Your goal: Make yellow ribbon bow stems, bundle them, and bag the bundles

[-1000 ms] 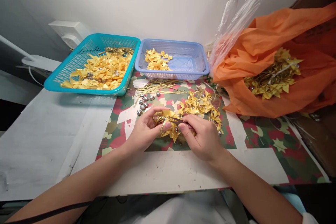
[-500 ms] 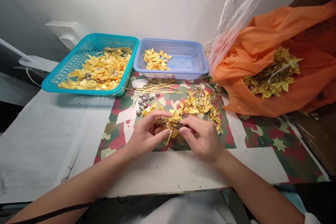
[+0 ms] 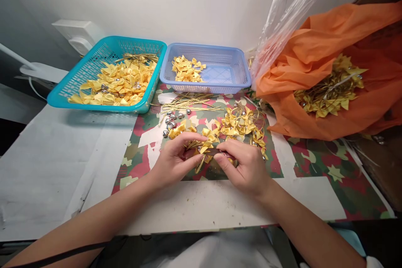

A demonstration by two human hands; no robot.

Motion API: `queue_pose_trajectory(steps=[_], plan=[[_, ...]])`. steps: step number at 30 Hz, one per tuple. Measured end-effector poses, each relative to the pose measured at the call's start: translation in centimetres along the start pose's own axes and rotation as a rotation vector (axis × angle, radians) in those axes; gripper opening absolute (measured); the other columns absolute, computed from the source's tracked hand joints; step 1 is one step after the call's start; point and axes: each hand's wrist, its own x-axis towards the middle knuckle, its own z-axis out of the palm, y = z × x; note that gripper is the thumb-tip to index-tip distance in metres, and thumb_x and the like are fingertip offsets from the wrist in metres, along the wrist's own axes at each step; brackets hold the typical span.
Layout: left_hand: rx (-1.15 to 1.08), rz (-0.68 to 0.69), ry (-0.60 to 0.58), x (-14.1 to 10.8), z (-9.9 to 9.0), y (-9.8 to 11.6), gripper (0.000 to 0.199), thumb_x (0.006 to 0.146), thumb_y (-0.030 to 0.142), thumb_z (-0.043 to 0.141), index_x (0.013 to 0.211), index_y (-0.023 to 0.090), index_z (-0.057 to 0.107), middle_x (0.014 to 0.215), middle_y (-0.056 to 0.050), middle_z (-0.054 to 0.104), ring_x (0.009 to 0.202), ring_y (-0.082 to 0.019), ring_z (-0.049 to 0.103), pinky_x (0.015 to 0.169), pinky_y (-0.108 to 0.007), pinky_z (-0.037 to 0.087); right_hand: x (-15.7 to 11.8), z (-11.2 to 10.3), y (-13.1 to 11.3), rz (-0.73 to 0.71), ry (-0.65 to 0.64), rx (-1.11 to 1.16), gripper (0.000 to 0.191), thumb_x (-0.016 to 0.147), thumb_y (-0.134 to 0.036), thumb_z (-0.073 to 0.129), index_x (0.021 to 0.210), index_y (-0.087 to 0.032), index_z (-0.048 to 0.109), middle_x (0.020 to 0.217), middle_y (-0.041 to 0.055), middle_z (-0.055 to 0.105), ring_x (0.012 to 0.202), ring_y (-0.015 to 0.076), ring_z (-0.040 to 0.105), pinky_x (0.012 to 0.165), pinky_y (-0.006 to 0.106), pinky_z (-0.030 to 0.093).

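Two hands (image 3: 176, 159), yellow bows (image 3: 207, 146), dark tool (image 3: 214, 151)

Yel. ribbon bows (image 3: 206, 147) — bunched, dk. tool (image 3: 214, 151) adj.

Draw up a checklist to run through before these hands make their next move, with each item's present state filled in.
1. Left hand has hold of the yellow ribbon bundle: ok.
2. Right hand grips the dark tool: ok.
3. Tool's tip properly closed on its target: cannot tell, the contact is hidden.
4. Loose gold wires lie apart from both hands: ok.
5. Near white surface free of debris: not ok, small specks lie there.
6. Orange bag apart from the right hand: ok.
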Motion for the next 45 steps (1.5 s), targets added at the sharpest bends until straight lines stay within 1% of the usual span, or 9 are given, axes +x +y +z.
queue_pose_trajectory(steps=[3,8,10,14,19,23,29,36,45], plan=[[-0.038,-0.044,0.008,0.1,0.1,0.3,0.023,0.083,0.026,0.071,0.106,0.024,0.066,0.085,-0.002,0.059,0.059,-0.009,0.048,0.051,-0.02,0.04,0.0,0.0,0.0,0.012,0.001,0.027,0.03,0.094,-0.032,0.049,0.076,-0.015,0.065,0.062,-0.0003,0.057,0.056,0.0101,0.051,0.054,0.023,0.033],[-0.189,-0.163,-0.006,0.3,0.3,1.0,0.025,0.084,0.025,0.071,0.107,0.026,0.06,0.069,0.005,0.048,0.05,-0.005,0.037,0.045,-0.016,0.033,0.1,-0.3,0.3,-0.031,0.048,-0.005,0.029,0.094,-0.033,0.049,0.082,-0.014,0.066,0.064,0.0004,0.058,0.057,0.0105,0.052,0.054,0.023,0.035],[-0.25,-0.191,-0.009,0.4,0.3,1.2,0.026,0.084,0.024,0.071,0.106,0.026,0.058,0.071,0.006,0.05,0.05,-0.005,0.039,0.047,-0.016,0.036,0.1,-0.3,0.4,-0.071,0.068,-0.061,0.03,0.094,-0.034,0.049,0.082,-0.014,0.067,0.064,0.0008,0.059,0.056,0.011,0.053,0.053,0.024,0.035],[-0.325,-0.239,-0.013,0.7,0.2,1.4,0.027,0.08,0.026,0.075,0.101,0.025,0.058,0.08,0.003,0.056,0.063,-0.008,0.053,0.054,-0.017,0.044,0.3,0.1,0.3,-0.133,0.072,-0.151,0.035,0.096,-0.037,0.047,0.079,-0.014,0.068,0.061,0.0012,0.06,0.053,0.0118,0.053,0.051,0.025,0.034],[-0.312,-0.366,0.002,0.9,0.3,1.7,0.032,0.074,0.029,0.08,0.096,0.022,0.058,0.084,0.002,0.055,0.064,-0.008,0.052,0.054,-0.018,0.044,0.4,0.4,0.3,-0.104,0.111,-0.224,0.033,0.096,-0.036,0.048,0.083,-0.015,0.069,0.072,0.0042,0.069,0.061,0.0131,0.06,0.053,0.025,0.035],[-0.327,-0.368,-0.017,0.9,0.3,1.7,0.032,0.074,0.029,0.08,0.096,0.022,0.058,0.084,0.003,0.054,0.064,-0.007,0.05,0.056,-0.018,0.045,0.4,0.4,0.5,-0.082,0.097,-0.232,0.032,0.096,-0.036,0.048,0.085,-0.015,0.069,0.075,0.0042,0.071,0.063,0.0135,0.062,0.054,0.026,0.036],[-0.33,-0.392,-0.017,0.8,0.3,1.7,0.034,0.073,0.032,0.081,0.096,0.022,0.057,0.077,0.004,0.052,0.059,-0.006,0.047,0.055,-0.018,0.043,0.3,0.3,0.4,-0.063,0.069,-0.184,0.033,0.095,-0.035,0.048,0.076,-0.016,0.068,0.073,0.0044,0.07,0.061,0.0127,0.061,0.054,0.025,0.034],[-0.278,-0.398,-0.041,0.8,0.2,1.6,0.034,0.074,0.035,0.08,0.096,0.022,0.058,0.076,0.004,0.048,0.057,-0.007,0.044,0.051,-0.018,0.04,0.5,0.2,0.0,0.031,-0.013,-0.092,0.035,0.095,-0.038,0.046,0.076,-0.017,0.066,0.065,0.0018,0.063,0.059,0.0119,0.057,0.055,0.025,0.033],[-0.293,-0.397,-0.076,1.0,0.2,1.6,0.033,0.074,0.034,0.079,0.095,0.022,0.056,0.079,0.004,0.053,0.062,-0.008,0.048,0.055,-0.019,0.044,0.5,0.3,-0.1,0.118,-0.042,-0.032,0.034,0.094,-0.036,0.048,0.07,-0.018,0.064,0.061,-0.0003,0.059,0.057,0.0103,0.053,0.054,0.024,0.03]])
